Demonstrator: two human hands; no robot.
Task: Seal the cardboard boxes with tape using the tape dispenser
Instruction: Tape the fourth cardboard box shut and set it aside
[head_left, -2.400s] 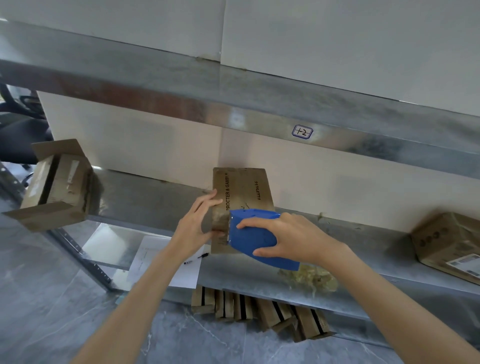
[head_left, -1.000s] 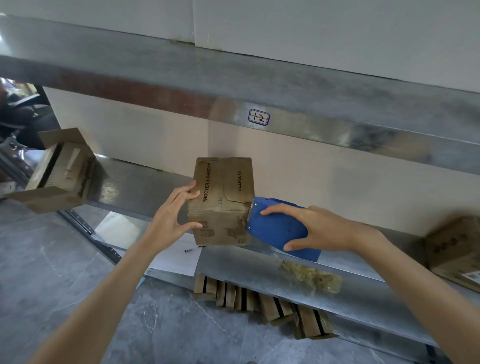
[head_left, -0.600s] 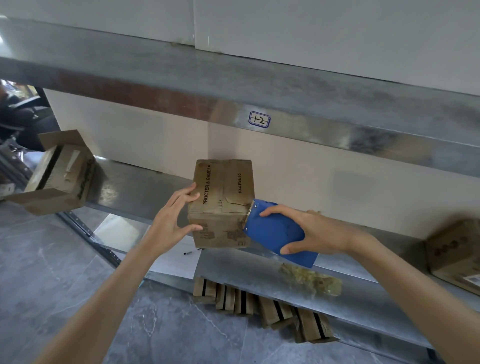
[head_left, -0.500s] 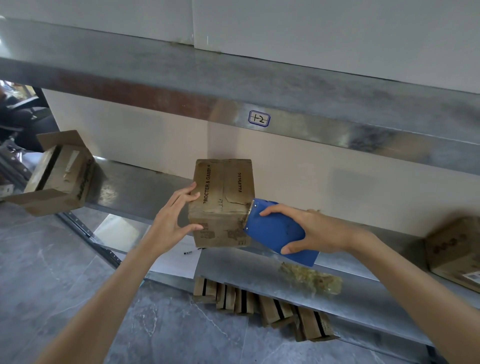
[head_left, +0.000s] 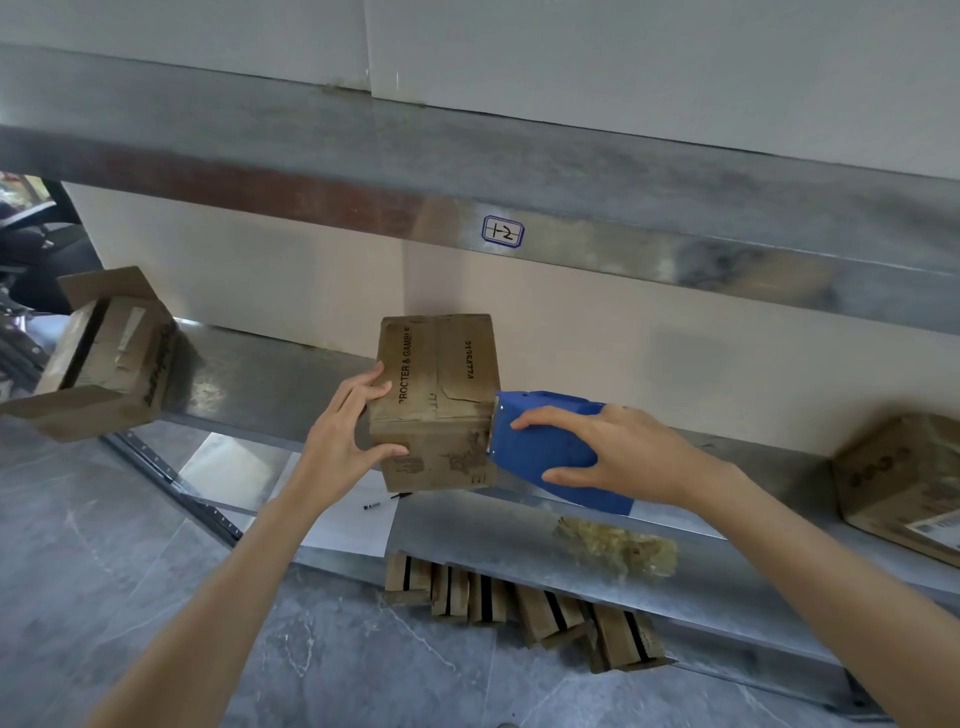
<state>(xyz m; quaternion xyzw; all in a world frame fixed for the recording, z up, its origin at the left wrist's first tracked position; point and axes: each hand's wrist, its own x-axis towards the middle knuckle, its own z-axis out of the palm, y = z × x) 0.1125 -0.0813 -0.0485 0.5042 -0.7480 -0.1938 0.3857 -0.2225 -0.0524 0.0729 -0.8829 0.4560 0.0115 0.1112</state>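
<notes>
On the metal shelf (head_left: 260, 374), the cardboard box (head_left: 436, 410) is clasped at its left side by the left hand (head_left: 337, 441) — fingers on top, thumb on the front. The blue tape dispenser (head_left: 540, 447), gripped by the curled right hand (head_left: 623, 457), is pressed to the box's right edge. If the box is let slide under that push, tape could be laid crooked — or not stick.

A: Any tape showing on the cardboard box (head_left: 436, 400)?
B: Can't tell. The tape dispenser (head_left: 540, 447) nose is butted on its right face, so the contact is hidden. The right hand (head_left: 623, 457) covers the handle.
A: Print?
B: First and last letters don't resolve.
A: Edges?
B: Right box (head_left: 904, 483) is clipped by the frame, label too small. Flat cartons (head_left: 519, 603) are half under the shelf (head_left: 493, 530).
</notes>
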